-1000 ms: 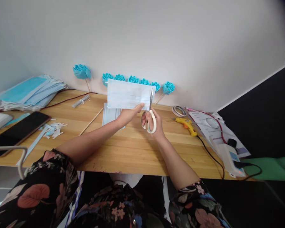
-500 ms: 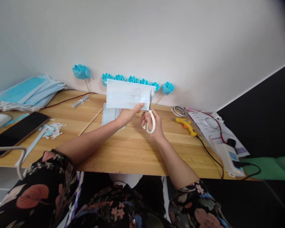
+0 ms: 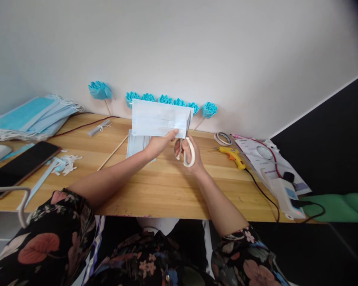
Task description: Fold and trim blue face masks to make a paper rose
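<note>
My left hand (image 3: 162, 143) pinches the lower right part of a pale, flat face mask (image 3: 155, 117), thumb on its near face. The mask is held up above the table. In my right hand (image 3: 194, 155) is a pair of scissors (image 3: 191, 154) with white handles, fingers through the loops. Its blades point up along the mask's right edge, parted a little. Beneath the left wrist another pale blue mask piece (image 3: 134, 143) lies on the wood, partly hidden. Behind the held mask stands a row of blue flowers (image 3: 165, 99), partly covered by it.
Stacked masks (image 3: 32, 115), a phone (image 3: 24, 163), white and blue scraps (image 3: 64, 163) and a thin stick (image 3: 112, 153) lie on the left. Tape rolls (image 3: 222, 138), a yellow glue gun (image 3: 232, 156), printed paper (image 3: 250, 153) and a power strip (image 3: 288, 198) are on the right.
The scissor handles have spread further apart, and the blades have opened slightly at the mask's right edge. The left hand keeps its hold. The whole view has shifted a little.
</note>
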Available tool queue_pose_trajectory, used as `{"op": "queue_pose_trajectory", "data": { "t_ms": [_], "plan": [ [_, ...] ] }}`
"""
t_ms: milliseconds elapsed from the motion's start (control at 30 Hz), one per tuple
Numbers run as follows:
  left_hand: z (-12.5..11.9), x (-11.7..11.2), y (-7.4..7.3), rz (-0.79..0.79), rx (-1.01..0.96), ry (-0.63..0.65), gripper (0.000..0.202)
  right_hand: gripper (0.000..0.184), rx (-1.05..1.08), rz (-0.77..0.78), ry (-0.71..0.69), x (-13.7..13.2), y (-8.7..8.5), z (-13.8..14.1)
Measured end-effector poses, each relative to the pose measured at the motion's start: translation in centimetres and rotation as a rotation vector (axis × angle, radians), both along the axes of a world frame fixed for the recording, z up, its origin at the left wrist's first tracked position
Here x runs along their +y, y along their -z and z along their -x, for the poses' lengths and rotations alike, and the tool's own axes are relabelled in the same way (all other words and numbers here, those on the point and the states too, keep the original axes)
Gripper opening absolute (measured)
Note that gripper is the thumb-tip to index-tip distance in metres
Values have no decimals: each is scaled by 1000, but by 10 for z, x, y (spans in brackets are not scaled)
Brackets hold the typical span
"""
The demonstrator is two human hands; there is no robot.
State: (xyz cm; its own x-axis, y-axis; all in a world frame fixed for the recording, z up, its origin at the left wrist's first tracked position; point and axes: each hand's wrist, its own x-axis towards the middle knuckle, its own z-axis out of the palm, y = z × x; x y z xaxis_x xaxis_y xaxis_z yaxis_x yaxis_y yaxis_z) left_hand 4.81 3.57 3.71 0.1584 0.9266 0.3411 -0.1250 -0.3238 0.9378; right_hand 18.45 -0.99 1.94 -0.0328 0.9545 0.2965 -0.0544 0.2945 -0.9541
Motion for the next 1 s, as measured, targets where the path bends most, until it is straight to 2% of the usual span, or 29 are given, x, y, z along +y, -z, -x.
{"op": "queue_pose_trajectory", "data": {
  "t_ms": [167, 367, 1000],
  "plan": [
    [-2, 2, 7, 14, -31, 11, 35, 50, -34, -12, 30, -1, -4, 0],
    [-4, 3, 11, 38, -32, 10, 37, 44, -60, -43, 70, -4, -9, 1],
    [-4, -2, 7, 69, -6, 21, 34, 43, -26, -11, 110, -2, -5, 2]
  ]
}}
